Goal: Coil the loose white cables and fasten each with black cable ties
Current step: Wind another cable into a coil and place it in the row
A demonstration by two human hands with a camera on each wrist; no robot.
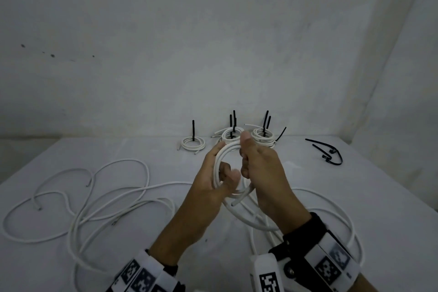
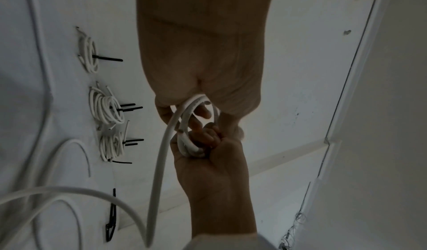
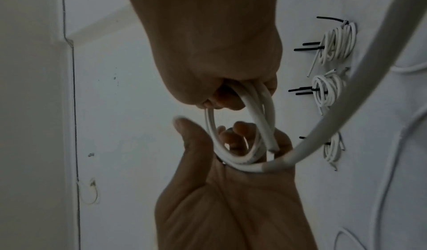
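Note:
Both hands hold a small coil of white cable [image 1: 216, 173] above the table. My left hand [image 1: 224, 169] has its fingers through the loop and its thumb pressed over the strands. My right hand [image 1: 246, 156] grips the coil's right side in a fist, thumb pointing up. A cut cable end [image 1: 233, 204] sticks out below the hands. In the left wrist view, the right hand [image 2: 208, 140] closes round the coil [image 2: 184, 140]. In the right wrist view, the left hand [image 3: 208, 131] cradles the coil [image 3: 261, 118]. Loose black cable ties [image 1: 328, 153] lie at the far right.
Three groups of tied white coils [image 1: 193, 143] [image 1: 231, 136] [image 1: 263, 137] stand along the back wall, black tie tails pointing up. Loose white cables [image 1: 94, 197] sprawl over the left of the white table [image 1: 355, 185]; more cable [image 1: 331, 204] loops under my right wrist.

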